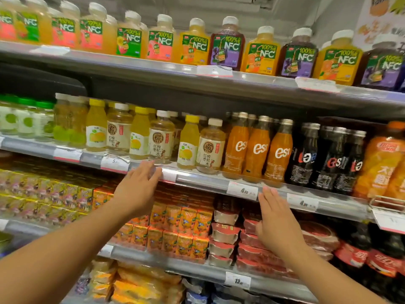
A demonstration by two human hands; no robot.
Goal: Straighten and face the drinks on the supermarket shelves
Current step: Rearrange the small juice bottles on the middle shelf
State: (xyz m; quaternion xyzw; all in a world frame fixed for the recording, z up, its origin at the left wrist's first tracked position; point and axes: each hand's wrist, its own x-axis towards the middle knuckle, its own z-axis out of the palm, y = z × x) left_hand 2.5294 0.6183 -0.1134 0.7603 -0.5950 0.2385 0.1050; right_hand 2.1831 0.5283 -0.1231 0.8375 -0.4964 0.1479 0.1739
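Middle shelf (203,181), front row, runs left to right across view. Black cola bottles (328,159): labels turned different ways, logos not reading square; these need facing most. Judged full, so fairly heavy; smooth plastic, stiff, likely slick if chilled. Best taken round the waist below the shoulder and twisted upright in place.

Orange soda bottles (256,150): three at front, logos roughly forward, standing close, touching or nearly so.

Small yellow-capped juice bottles (188,143) alternate with white-capped tea bottles (162,139); lighter, narrow-based, judged easy to tip into neighbours. Grip at the label band.

Hands: left hand (140,183) fingers straight, tips at the shelf's front rail just below a tea bottle, holding nothing. Right hand (274,213) flat, fingers extended, below the rail under the orange sodas, holding nothing.

Obstructions: price tags (242,190) clipped on the rail; upper shelf (197,82) limits lift height, so slide rather than lift. NFC juice bottles (260,51) above, carton packs (186,224) below.
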